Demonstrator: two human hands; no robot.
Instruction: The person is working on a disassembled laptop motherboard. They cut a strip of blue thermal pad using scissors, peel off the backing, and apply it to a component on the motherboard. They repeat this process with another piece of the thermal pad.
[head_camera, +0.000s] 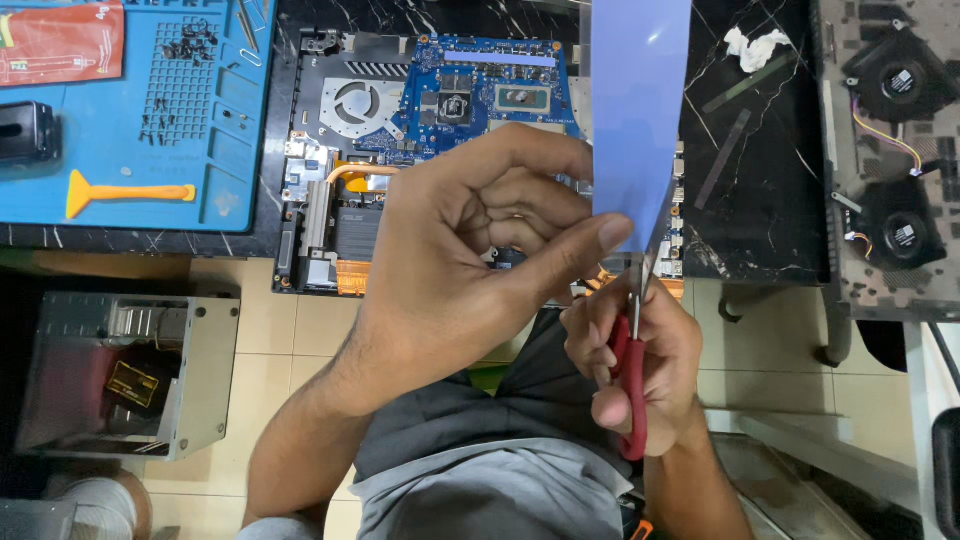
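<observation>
Nearby, blue mat holds screws; scissors meet blue sheet.

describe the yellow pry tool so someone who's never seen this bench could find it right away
Start at the blue rectangular silicone work mat in the upper left, beside the opened laptop chassis. Near its lower edge lies the flat yellow-orange plastic pry tool, wide blade pointing left. It is the only yellow thing there; the neighbours are small dark screws.

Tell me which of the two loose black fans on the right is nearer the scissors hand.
The lower fan, by the table's front edge, is nearer the right hand. The upper fan sits farther back.
</observation>
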